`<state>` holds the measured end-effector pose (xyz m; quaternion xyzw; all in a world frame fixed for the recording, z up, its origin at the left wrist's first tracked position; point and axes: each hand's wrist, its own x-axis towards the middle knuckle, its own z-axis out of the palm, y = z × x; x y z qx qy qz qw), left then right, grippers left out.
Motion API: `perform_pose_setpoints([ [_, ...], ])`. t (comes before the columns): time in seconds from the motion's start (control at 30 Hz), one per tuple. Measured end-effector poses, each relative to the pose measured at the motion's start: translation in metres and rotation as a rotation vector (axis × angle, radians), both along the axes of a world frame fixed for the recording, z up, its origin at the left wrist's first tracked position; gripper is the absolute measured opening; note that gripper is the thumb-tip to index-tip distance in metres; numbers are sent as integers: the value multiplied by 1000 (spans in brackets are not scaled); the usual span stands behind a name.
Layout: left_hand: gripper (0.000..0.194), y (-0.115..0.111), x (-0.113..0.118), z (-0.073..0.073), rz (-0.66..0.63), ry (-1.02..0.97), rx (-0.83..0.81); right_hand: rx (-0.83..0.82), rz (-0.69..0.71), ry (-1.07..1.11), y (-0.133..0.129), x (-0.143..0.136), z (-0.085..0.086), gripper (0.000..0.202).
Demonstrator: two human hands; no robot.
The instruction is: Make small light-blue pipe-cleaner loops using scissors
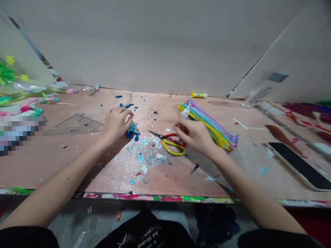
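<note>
My left hand (117, 121) is over the left-middle of the table, fingers curled, thumb and forefinger tips close together in a loop. Just below its fingertips lies a small clump of light and dark blue pieces (132, 130); any hold on it is unclear. My right hand (194, 133) is bent with thumb and fingers drawn together; what they pinch, if anything, is too small to make out. Beside it lie scissors (173, 148) with red and yellow handles, blades pointing left. Behind it are a white-nozzled bottle (185, 112), partly hidden, and a bundle of coloured pipe cleaners (212, 125).
Blue and white scraps (150, 151) litter the wooden table (103, 175). A clear set square (76, 124) lies left, near colourful craft pieces (28, 105). A yellow glue stick (199, 95) lies by the back panel. Rightward are a brown wooden tool (283, 138) and a phone (300, 163).
</note>
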<state>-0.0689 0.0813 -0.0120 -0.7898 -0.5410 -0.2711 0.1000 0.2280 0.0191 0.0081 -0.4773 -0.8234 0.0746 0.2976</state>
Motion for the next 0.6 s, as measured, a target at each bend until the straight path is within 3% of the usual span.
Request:
perform_pose_setpoints([
  [0.07, 22, -5, 6, 2, -37, 14, 39, 102, -237, -123, 12, 23, 4, 18],
  [0.23, 21, -9, 10, -1, -134, 38, 78, 10, -639, -405, 35, 82, 3, 25],
  [0.4, 23, -7, 9, -6, -154, 63, 102, -208, -721, -513, 41, 97, -8, 59],
  [0.5, 23, -7, 9, -6, -155, 72, 89, -213, -723, -537, 43, 97, -12, 54],
  [0.6, 22, -7, 10, -4, -151, 74, 83, -106, -815, -496, 43, 103, -10, 45],
])
